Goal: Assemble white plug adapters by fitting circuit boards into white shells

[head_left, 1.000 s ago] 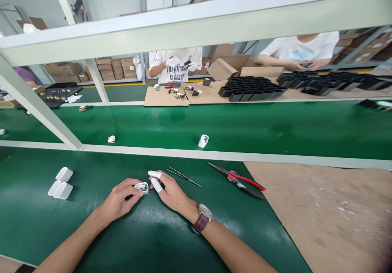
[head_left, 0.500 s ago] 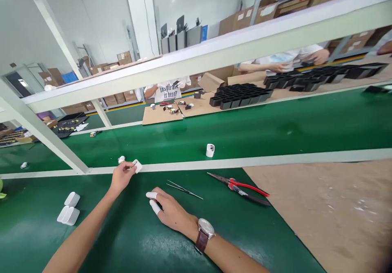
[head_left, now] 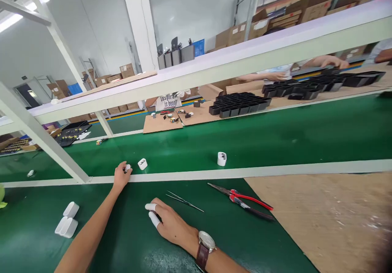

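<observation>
My left hand (head_left: pixel 121 175) reaches forward over the white rail (head_left: pixel 275 170) onto the green conveyor belt (head_left: pixel 275 134). Its fingertips are closed on a small white part (head_left: pixel 127 168). Just right of it a small white case (head_left: pixel 142 164) sits free on the belt. Another white case (head_left: pixel 221 159) stands farther right on the belt. My right hand (head_left: pixel 168 223) lies flat on the green table (head_left: pixel 128 240), fingers stretched out, with white finger cots on two fingers and a watch on the wrist. It holds nothing. Thin tweezers (head_left: pixel 184 201) lie just beyond it.
Red-handled pliers (head_left: pixel 245 198) lie right of the tweezers. Three white case shells (head_left: pixel 67 222) sit at the left. A cardboard sheet (head_left: pixel 330 220) covers the table's right. A slanted frame post (head_left: pixel 39 136) and an overhead shelf beam (head_left: pixel 245 58) cross the view. Other people work at black trays (head_left: pixel 237 103) across the belt.
My left hand carried the white case from the table to the belt, let it go, and closed on the small part beside it. The belt's other case drifted right. My right hand stayed.
</observation>
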Available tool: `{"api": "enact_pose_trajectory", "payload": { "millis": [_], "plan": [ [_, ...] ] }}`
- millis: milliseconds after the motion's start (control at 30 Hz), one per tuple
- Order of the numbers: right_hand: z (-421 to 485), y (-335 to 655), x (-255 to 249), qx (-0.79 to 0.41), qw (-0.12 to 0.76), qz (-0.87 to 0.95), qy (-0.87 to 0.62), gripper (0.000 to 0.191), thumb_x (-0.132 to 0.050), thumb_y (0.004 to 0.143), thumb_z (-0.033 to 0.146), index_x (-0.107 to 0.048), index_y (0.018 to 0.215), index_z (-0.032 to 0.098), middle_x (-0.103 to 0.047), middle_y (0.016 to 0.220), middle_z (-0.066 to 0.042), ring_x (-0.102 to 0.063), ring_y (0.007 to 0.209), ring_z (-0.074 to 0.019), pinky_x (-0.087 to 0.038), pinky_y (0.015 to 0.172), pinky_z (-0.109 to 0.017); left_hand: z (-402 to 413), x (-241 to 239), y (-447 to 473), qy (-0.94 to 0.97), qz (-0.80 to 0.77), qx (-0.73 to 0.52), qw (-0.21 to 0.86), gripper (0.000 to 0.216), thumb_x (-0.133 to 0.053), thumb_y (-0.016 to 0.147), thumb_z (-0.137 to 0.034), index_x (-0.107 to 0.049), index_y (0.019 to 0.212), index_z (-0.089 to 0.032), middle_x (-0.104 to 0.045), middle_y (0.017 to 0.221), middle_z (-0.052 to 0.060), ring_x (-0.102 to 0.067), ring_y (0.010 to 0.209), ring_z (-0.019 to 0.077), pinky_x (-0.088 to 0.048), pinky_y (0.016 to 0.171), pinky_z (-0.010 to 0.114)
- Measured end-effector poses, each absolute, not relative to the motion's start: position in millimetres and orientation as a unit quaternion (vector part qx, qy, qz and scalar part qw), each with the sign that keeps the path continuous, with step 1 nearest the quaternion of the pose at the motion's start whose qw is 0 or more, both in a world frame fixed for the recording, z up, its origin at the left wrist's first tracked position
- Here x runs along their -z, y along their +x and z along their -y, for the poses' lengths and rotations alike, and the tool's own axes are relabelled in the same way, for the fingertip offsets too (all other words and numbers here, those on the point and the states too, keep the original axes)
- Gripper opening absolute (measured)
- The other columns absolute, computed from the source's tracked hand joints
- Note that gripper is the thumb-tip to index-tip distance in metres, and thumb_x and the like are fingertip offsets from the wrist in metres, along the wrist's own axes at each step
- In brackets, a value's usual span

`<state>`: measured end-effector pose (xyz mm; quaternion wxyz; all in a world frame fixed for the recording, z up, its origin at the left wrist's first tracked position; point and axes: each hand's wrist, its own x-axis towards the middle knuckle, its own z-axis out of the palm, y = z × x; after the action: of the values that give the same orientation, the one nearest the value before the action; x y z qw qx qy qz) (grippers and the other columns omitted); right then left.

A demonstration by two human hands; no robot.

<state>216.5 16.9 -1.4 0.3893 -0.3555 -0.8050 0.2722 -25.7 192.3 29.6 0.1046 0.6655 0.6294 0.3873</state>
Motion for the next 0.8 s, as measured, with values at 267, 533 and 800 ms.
{"api": "enact_pose_trajectory", "payload": {
  "millis": [267,533,800],
  "plan": [
    [-18.1,213.2,15.0,-0.212,0.407,0.801,-0.386,0.041,-0.047,0.106,0.027,-0.047,0.147,0.024,-0.058,0.137,-0.014,-0.068,0.115,-0.0255,-0.06,0.102,-0.044,-77.8,-20.8,-22.3,0.772,-0.518,-0.328,0.168,0.059,-0.077,0.081,-0.02,-0.062,0.137,-0.026,-0.074,0.117,0.006,-0.071,0.104,0.0224,-0.061,0.096,0.038],
    [-23.8,213.7,35.4,-0.128,0.373,0.839,-0.376,0.042,-0.053,0.107,0.04,-0.048,0.147,0.028,-0.058,0.14,-0.013,-0.067,0.121,-0.0281,-0.063,0.097,-0.041,10.1,-48.0,-117.6,0.761,-0.569,-0.311,-0.033,0.047,-0.075,0.095,-0.034,-0.059,0.138,-0.025,-0.063,0.138,0.013,-0.06,0.13,0.0315,-0.052,0.112,0.054],
    [-20.4,189.1,15.4,-0.095,0.32,0.867,-0.37,0.047,-0.066,0.1,0.034,-0.054,0.144,0.021,-0.062,0.134,-0.015,-0.063,0.115,-0.03,-0.057,0.096,-0.047,55.0,-45.2,-240.3,0.684,-0.638,-0.222,-0.275,0.027,-0.067,0.097,-0.046,-0.073,0.101,-0.02,-0.065,0.127,0.019,-0.061,0.12,0.0403,-0.054,0.099,0.06]
  ]
}}
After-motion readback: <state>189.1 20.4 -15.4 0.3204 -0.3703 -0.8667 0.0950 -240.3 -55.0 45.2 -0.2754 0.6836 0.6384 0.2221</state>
